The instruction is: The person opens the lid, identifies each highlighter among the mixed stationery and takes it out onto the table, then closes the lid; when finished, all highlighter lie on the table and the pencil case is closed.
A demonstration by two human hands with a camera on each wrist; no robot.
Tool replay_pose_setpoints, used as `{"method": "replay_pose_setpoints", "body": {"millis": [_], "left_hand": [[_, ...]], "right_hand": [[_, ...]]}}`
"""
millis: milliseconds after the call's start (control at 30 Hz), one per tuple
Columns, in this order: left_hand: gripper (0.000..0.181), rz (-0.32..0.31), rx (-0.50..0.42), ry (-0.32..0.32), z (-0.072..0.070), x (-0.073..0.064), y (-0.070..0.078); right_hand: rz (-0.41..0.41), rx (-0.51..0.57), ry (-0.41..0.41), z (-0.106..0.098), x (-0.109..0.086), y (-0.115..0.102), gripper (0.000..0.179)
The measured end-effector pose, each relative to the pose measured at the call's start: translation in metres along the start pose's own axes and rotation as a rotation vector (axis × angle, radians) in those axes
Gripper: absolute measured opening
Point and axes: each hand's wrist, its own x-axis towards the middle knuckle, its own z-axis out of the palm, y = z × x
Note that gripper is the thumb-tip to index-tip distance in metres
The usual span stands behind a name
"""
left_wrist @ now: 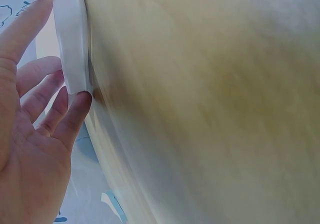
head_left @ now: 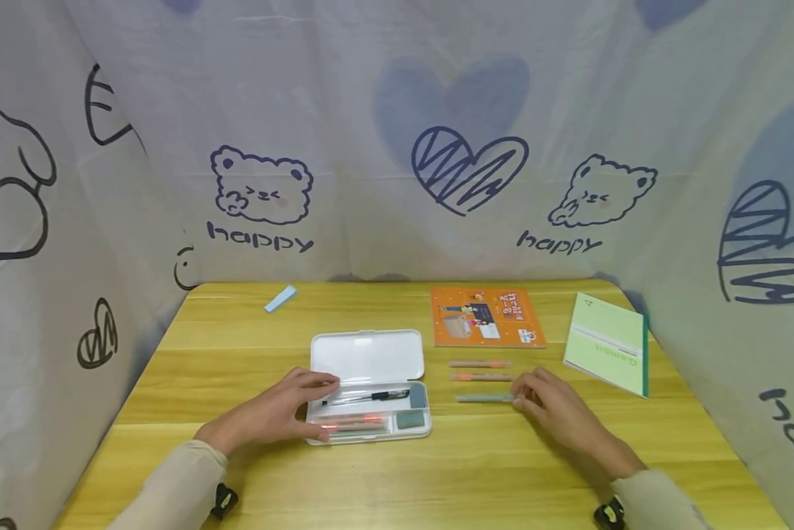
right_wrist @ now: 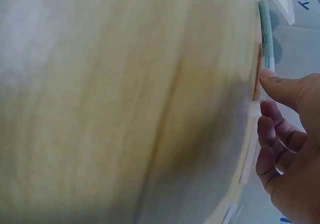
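Note:
A white pencil case (head_left: 366, 357) lies with its lid folded back. Inside are a black pen (head_left: 383, 396), several pens with orange-red parts (head_left: 363, 422) and a dark green eraser-like block (head_left: 410, 419). My left hand (head_left: 284, 405) holds the case's left end between thumb and fingers; in the left wrist view the white case edge (left_wrist: 74, 39) sits between them. My right hand (head_left: 558, 408) pinches the right end of a green pen (head_left: 483, 398), whose green barrel (right_wrist: 266, 31) points away from the thumb in the right wrist view.
Two brownish pens, an upper one (head_left: 472, 364) and a lower one (head_left: 476, 377), lie beyond the green pen. Farther back are an orange booklet (head_left: 489, 316) and a light green notebook (head_left: 608, 342). A pale blue strip (head_left: 280, 299) lies at the back left. Printed curtains (head_left: 363, 147) surround the table.

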Motion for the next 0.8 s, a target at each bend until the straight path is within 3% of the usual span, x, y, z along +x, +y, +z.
{"method": "replay_pose_setpoints", "body": {"millis": [300,800], "left_hand": [[0.090,-0.003,-0.015,-0.006,0.0017,0.0010,-0.0023],[0.088,0.003,-0.018,-0.001,0.0017,-0.0003,-0.0033]], "right_hand": [[0.042,-0.028,-0.036,0.0047,0.0039,0.0022,0.007],[0.055,-0.064,-0.022,0.0078,0.0082,0.0013,0.010]]}}
